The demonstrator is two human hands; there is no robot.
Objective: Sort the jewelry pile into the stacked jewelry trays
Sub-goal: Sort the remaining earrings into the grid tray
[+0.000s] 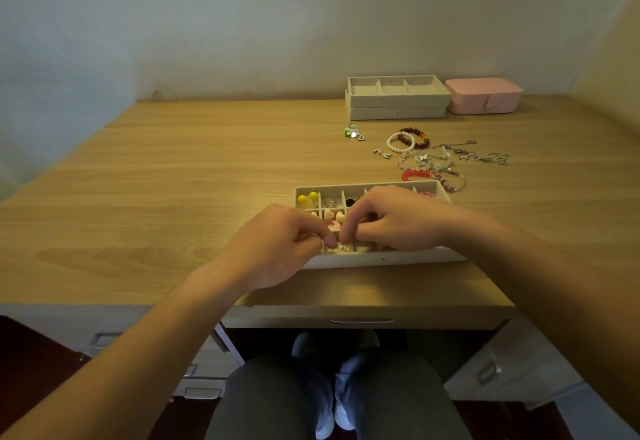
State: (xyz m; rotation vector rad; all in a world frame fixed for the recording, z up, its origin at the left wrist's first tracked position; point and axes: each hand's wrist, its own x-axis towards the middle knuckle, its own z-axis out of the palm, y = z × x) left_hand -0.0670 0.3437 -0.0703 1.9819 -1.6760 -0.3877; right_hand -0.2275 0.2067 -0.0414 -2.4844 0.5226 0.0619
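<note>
**Trays, pile and box on the desk**

A divided tray (pixel 382 258) sits mid-frame on the desk (pixel 166 197). Behind it, toward the right, lies the jewelry pile (pixel 433 157). Further back stand the stacked trays (pixel 398 103), with a box (pixel 485 97) just beside them on the right. The left hand (pixel 280 247) and right hand (pixel 393 221) meet over the divided tray's front left, pinching a small piece (pixel 341 248).

Trays: three, one near tray (pixel 381 259) and two stacked trays (pixel 398 98) at the back
Pink box (pixel 483 95): one
Yellow balls (pixel 302 199): two
Bead bracelets (pixel 400 142): at least four, on the table (pixel 173 180)

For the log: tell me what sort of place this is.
Likely a home desk, perhaps a bedroom: a wooden desktop with drawers below, a pink jewelry box, plain painted wall.
</note>
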